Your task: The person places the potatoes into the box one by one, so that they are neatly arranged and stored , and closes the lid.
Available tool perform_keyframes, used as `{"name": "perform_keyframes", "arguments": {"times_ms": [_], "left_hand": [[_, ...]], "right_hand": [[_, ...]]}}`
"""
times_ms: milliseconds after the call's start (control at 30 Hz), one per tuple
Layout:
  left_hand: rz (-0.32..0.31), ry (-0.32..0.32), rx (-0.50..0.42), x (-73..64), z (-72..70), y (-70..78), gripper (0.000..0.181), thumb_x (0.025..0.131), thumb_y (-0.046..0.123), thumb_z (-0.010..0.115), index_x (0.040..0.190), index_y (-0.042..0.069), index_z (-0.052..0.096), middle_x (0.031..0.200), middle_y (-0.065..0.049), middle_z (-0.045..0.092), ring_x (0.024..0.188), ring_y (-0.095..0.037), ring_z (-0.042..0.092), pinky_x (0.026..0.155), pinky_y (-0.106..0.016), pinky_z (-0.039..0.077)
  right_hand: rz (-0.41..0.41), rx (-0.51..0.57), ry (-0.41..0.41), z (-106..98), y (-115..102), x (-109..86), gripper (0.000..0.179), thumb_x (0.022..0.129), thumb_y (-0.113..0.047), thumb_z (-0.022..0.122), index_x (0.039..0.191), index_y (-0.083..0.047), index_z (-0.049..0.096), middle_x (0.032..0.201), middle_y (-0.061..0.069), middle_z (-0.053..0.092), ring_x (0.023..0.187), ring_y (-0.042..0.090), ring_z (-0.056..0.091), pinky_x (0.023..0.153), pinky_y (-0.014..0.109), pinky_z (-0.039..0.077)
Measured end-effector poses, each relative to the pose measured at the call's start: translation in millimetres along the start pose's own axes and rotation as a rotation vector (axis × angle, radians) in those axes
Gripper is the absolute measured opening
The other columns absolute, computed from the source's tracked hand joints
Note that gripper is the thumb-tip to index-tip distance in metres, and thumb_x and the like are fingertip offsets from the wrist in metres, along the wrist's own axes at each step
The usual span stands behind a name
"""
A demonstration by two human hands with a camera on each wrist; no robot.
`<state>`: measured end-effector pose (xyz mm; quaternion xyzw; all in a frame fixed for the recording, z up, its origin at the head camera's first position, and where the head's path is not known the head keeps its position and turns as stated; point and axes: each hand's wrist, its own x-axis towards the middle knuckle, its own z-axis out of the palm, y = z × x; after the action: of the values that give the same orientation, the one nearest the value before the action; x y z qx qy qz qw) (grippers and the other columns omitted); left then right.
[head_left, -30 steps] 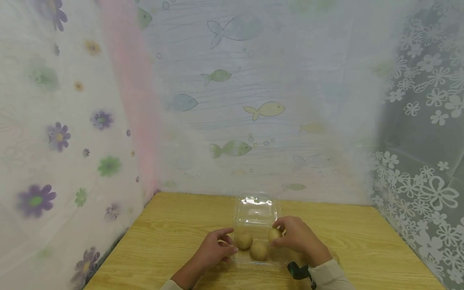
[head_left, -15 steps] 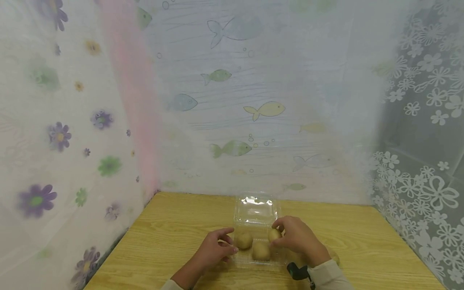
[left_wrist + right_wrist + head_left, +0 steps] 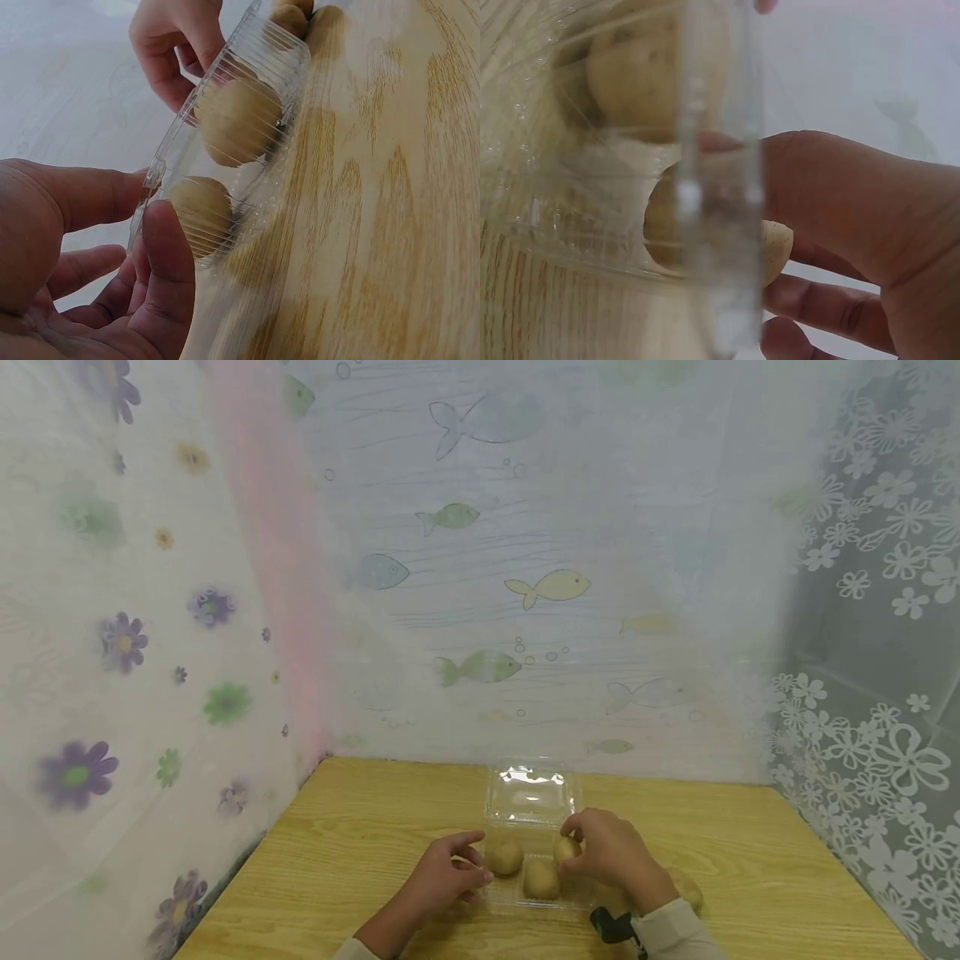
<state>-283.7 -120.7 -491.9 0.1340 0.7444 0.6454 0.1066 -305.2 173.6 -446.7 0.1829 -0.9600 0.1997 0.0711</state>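
Note:
A clear plastic container stands open on the table, its lid tilted back. Two potatoes lie inside: one at the left, one at the front. At its right side my right hand pinches a third potato between thumb and fingers; the right wrist view shows this potato partly through the clear wall. My left hand holds the container's left end, and in the left wrist view its thumb and index finger lie about the rim.
More potatoes lie on the wooden table right of the container, partly hidden by my right wrist. A dark green and black device sits at the right wrist. Printed curtains hang behind and on both sides.
The front potato has rolled slightly right inside the container. My right hand has shifted a little left with its potato, showing more of the potatoes behind the wrist. The left hand has stayed put.

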Motion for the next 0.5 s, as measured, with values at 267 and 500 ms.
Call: {"name": "perform_keyframes", "arguments": {"times_ms": [267,500], "left_hand": [[0.002,0.006,0.009,-1.2,0.5,2.3,0.073,0.089,0.007,0.079,0.153,-0.002,0.046,0.114,-0.018,0.058,0.088,-0.019,0.070,0.065,-0.035,0.064],[0.004,-0.003,0.015,0.0,0.0,1.6,0.071,0.090,0.007,0.079,0.153,-0.001,0.047,0.116,-0.019,0.057,0.088,-0.019,0.071,0.065,-0.036,0.064]], "right_hand": [[-0.021,-0.070,0.022,3.7,-2.0,0.6,0.049,0.060,-0.040,0.096,0.100,-0.018,0.079,0.093,-0.006,0.073,0.086,0.015,0.066,0.076,0.045,0.054],[-0.048,-0.144,0.029,3.9,-3.8,-0.9,0.047,0.056,-0.038,0.094,0.097,-0.020,0.080,0.091,-0.009,0.072,0.083,0.014,0.066,0.071,0.044,0.051]]}}
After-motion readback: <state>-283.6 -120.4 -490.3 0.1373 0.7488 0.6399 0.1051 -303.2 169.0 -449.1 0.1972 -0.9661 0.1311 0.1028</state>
